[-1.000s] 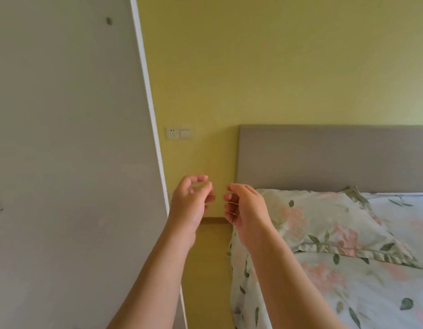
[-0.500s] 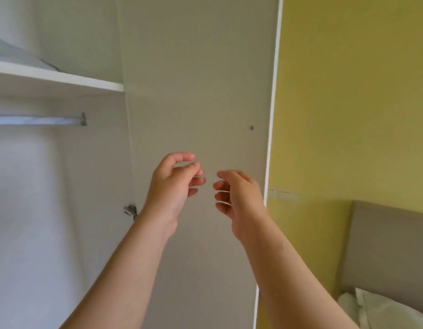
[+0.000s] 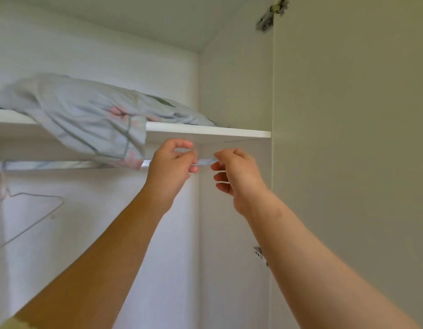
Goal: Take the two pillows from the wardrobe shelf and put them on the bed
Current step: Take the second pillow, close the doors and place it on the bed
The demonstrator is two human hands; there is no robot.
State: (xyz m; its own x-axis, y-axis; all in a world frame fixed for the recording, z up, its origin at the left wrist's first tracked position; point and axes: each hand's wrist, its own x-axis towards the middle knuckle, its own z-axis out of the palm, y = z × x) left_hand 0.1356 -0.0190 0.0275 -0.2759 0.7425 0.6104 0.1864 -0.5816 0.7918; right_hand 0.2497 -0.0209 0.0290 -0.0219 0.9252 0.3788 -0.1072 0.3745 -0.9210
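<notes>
The bare left hand and right hand hover just below the white wardrobe shelf, fingers loosely curled and empty. A pale floral fabric pillow lies on the shelf, its corner drooping over the silver metal rail.

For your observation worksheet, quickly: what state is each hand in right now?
Left hand: open, fingers loosely curled, holding nothing.
Right hand: open, fingers loosely curled, holding nothing.

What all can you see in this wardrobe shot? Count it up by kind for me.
Pillow: 1
Shelf: 1
Rail: 1
Hanger: 1
Hinges: 2
Door: 1
Left hand and right hand: 2
Total: 9
</notes>
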